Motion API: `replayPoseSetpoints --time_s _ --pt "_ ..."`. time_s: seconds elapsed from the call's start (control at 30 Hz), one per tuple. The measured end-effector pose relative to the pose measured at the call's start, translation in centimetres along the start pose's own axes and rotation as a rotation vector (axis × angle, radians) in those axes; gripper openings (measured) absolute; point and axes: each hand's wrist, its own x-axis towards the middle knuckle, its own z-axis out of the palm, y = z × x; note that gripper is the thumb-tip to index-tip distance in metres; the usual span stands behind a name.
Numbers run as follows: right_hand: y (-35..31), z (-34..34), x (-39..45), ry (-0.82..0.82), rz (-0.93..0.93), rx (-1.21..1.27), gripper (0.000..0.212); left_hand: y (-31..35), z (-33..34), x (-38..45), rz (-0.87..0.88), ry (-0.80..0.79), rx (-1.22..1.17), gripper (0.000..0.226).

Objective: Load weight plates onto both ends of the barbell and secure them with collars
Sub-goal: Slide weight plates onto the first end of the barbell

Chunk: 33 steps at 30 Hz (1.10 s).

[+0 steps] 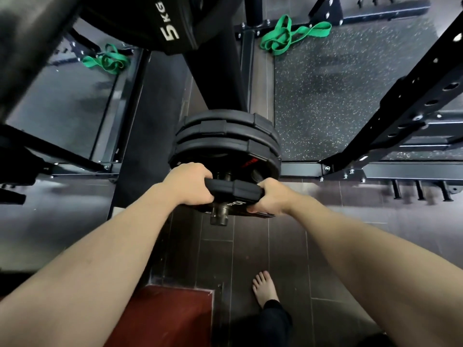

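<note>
While both hands clamp the plate [234, 190], much of it stays hidden: only its top rim and a "10 KG" mark show. Left hand [186, 184] holds the rim's left side in a closed grip; right hand [271, 196] holds the right side, fingers curled under. Barbell sleeve [219, 216] pokes through the plate's hole, its end toward the camera, its long axis running away toward the rack [400, 108]. Three plates [226, 136] sit further along the sleeve, just behind. Bar shaft is hidden beyond them. Upper left blurred; a "5 KG" plate [170, 21] is cut off. No collar can be made out.
</note>
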Motion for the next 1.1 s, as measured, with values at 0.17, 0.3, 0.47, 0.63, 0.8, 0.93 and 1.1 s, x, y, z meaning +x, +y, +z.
replayPoseSetpoints --time_s 0.17,0.3,0.47,0.63,0.8,0.93,1.1 --pt "-1.7 0.2 -0.7 0.032 0.014 -0.122 0.019 -0.7 0.2 -1.1 -0.083 -0.026 -0.130 0.009" --pt "-2.2 0.4 -0.9 0.026 0.012 -0.151 0.015 -1.2 0.1 -1.3 -0.106 -0.055 -0.198 0.011" --pt "-1.8 1.3 -1.9 -0.061 -0.005 -0.170 0.016 -1.8 0.9 -2.7 -0.089 -0.124 -0.250 0.011" --pt "-1.7 3.1 -4.8 -0.112 -0.010 -0.134 0.018 -2.0 2.8 -5.6 -0.119 -0.169 -0.294 0.011" --pt "-2.7 1.8 -11.1 -0.098 0.007 -0.175 0.015 1.1 2.1 -9.7 -0.098 -0.187 -0.353 0.014" --pt "-3.9 -2.3 -17.9 0.012 0.066 -0.231 0.014 6.7 -0.7 -11.9 -0.011 -0.173 -0.382 0.017" --pt "-4.9 -6.3 -29.8 0.193 0.092 -0.320 0.014 15.0 -5.1 -15.7 0.194 -0.123 -0.346 0.016"
